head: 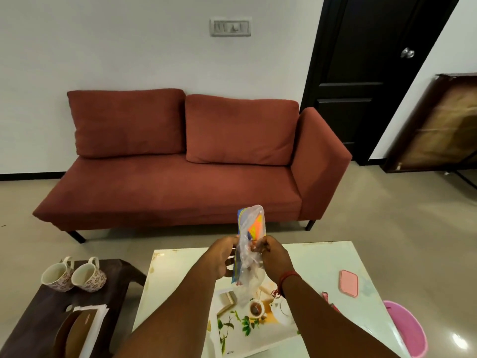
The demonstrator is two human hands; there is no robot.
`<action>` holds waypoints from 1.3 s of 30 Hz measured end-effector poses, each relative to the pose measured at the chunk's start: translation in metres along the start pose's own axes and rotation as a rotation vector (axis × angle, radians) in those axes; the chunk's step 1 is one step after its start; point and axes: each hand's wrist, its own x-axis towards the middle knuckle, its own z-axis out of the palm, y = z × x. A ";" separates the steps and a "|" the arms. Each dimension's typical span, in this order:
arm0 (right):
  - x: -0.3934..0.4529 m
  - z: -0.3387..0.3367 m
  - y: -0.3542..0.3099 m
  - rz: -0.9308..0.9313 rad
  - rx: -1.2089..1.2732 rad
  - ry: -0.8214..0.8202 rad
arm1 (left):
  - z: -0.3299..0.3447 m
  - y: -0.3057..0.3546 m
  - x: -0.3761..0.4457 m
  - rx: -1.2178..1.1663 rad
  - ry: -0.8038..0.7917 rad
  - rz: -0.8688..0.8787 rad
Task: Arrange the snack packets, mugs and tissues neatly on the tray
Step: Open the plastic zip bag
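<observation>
I hold a clear plastic snack packet with blue, orange and yellow print upright above the table, my left hand gripping its left side and my right hand pinching its right edge. Below my arms lies a white tray printed with leaves and a teacup picture, on the pale table. Two floral mugs lie tipped on a dark side table at the left. White tissues are stacked there beside a brown holder.
A pink flat case lies on the table's right part. A pink bin stands on the floor at the right. A rust-red sofa faces me; a dark door and a leaning board stand behind at the right.
</observation>
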 end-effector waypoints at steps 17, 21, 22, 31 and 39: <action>0.048 -0.068 -0.016 -0.031 -0.010 -0.051 | 0.076 0.032 0.009 0.418 0.381 0.625; 0.049 -0.069 -0.025 0.073 0.139 -0.205 | 0.104 0.024 0.011 0.439 0.331 0.621; 0.048 -0.070 -0.026 0.088 0.147 -0.184 | 0.108 0.024 0.010 0.400 0.308 0.578; 0.046 -0.064 -0.034 -0.051 -0.190 -0.118 | 0.103 0.022 0.008 0.186 0.298 0.445; 0.037 -0.044 -0.041 -0.189 -0.319 -0.147 | 0.077 0.020 0.012 0.198 0.421 0.498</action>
